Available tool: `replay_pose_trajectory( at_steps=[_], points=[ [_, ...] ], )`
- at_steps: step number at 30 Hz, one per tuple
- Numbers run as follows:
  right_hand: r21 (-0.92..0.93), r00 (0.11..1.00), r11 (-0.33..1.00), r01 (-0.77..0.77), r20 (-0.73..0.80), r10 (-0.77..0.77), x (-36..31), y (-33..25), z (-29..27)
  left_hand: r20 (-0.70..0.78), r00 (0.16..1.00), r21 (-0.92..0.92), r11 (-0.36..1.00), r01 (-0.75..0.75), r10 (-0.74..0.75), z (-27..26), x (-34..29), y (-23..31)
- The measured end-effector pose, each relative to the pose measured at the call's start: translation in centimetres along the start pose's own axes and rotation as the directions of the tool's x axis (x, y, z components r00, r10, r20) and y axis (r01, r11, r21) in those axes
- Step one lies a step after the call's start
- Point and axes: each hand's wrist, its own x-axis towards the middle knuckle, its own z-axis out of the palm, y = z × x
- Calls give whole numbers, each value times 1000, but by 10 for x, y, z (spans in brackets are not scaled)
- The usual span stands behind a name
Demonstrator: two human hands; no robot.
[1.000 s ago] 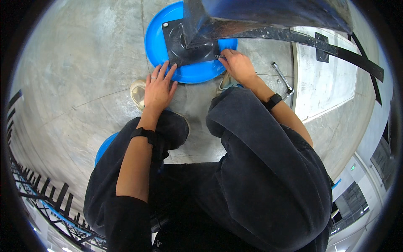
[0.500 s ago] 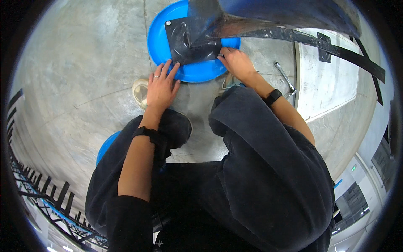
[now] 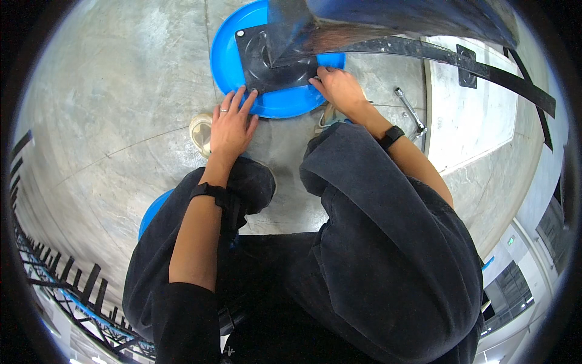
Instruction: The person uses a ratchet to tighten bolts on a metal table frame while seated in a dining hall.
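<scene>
A round blue disc-shaped base (image 3: pixel 222 64) with a raised rim lies on the floor in front of me. On it sits a black rectangular plate (image 3: pixel 285 82) with a round raised ring; a bolt head (image 3: pixel 240 34) shows at its far left corner. My left hand (image 3: pixel 230 130) is open, fingers spread over the disc's near rim, one fingertip at the plate's near left corner. At the plate's near right corner, my right hand (image 3: pixel 344 91) has thumb and forefinger drawn together; whatever lies between them is too small to make out.
A dark, bent metal strip (image 3: pixel 436 53) and a large dark blue panel (image 3: pixel 412 24) overhang the base at upper right. A ratchet wrench (image 3: pixel 411 111) lies on the floor beside a white board (image 3: pixel 470 121). Another blue rim (image 3: pixel 153 212) shows by my left leg.
The right thumb and fingers have shifted slightly at the plate's corner. Otherwise the view has moved a little, and the left hand keeps its place.
</scene>
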Motion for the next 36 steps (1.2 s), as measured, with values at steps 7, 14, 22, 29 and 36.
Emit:
replay_pose_trajectory(
  at_steps=[7, 14, 22, 29, 36],
  points=[
    [-106, 995, 993, -48, 81, 57, 5, -3, -3, 8, 1000, -12, 1000, 3, -3, -1, 1, 1],
    [-122, 990, 985, -118, 64, 127, 0, -7, -10, 2, 1000, 12, 1000, -11, 11, 0, 1, 1],
    [-47, 995, 999, -11, 97, 15, 10, -1, -6, -27, 1000, -2, 1000, -4, 4, 1, 1, 0],
    [-59, 994, 996, -69, 82, 74, 5, -4, -10, -20, 1000, 11, 1000, -6, 6, 2, 1, 0],
    [-99, 975, 992, -77, 202, 96, 7, -8, -14, 6, 1000, 2, 1000, 8, -8, -1, 1, 1]
  ],
)
